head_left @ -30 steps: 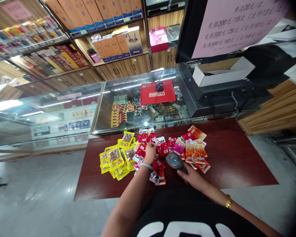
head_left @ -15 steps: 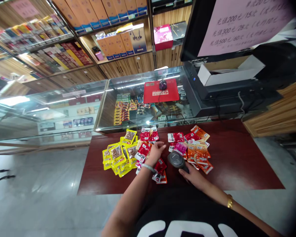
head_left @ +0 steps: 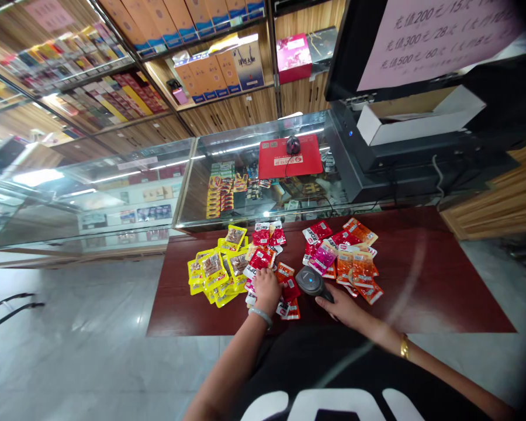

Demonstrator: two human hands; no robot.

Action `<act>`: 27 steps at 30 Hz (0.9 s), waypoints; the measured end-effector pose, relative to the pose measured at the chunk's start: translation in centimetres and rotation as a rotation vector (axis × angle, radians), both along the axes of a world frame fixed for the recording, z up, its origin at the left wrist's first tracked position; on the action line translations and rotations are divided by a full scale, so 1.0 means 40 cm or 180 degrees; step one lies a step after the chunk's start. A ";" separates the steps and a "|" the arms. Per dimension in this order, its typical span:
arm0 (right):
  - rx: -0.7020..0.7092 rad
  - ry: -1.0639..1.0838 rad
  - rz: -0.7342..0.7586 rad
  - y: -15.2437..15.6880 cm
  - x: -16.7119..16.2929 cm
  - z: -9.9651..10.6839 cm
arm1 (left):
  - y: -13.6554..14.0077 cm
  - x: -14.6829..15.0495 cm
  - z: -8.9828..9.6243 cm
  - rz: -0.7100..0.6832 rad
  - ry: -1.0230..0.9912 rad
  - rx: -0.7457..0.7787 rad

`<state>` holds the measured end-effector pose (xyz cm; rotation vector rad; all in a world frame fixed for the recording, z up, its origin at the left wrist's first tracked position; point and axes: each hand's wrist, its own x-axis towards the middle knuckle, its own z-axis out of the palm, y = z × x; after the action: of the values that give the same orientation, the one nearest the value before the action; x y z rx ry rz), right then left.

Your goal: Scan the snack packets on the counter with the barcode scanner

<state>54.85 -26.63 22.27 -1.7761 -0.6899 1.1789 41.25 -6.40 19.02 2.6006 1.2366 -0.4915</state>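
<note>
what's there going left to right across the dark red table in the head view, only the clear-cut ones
Yellow packets, left hand, scanner, orange packets at the right end of the right-hand pile.

Bright light is filling the room. White streaks (head_left: 228,151) are glaring along the clear glass display counter (head_left: 245,140); a pale curved flare (head_left: 414,269) is crossing the red-brown tabletop (head_left: 456,292). Outer edges are showing stretching and blur.
</note>
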 end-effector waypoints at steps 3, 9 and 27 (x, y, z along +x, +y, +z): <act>-0.0021 -0.0005 0.0010 -0.006 -0.001 0.001 | 0.015 0.003 -0.015 0.0299 -0.0076 -0.0483; -0.0041 -0.0029 0.0026 -0.013 0.005 0.000 | 0.061 -0.012 -0.029 0.1445 -0.1195 -0.1385; 0.0434 0.0169 0.0104 -0.002 0.020 0.012 | 0.050 0.071 0.017 0.2294 -0.2644 -0.2391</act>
<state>55.63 -26.72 22.76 -1.6202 -0.7525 1.1686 44.10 -4.39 19.70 1.3407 1.2131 0.2298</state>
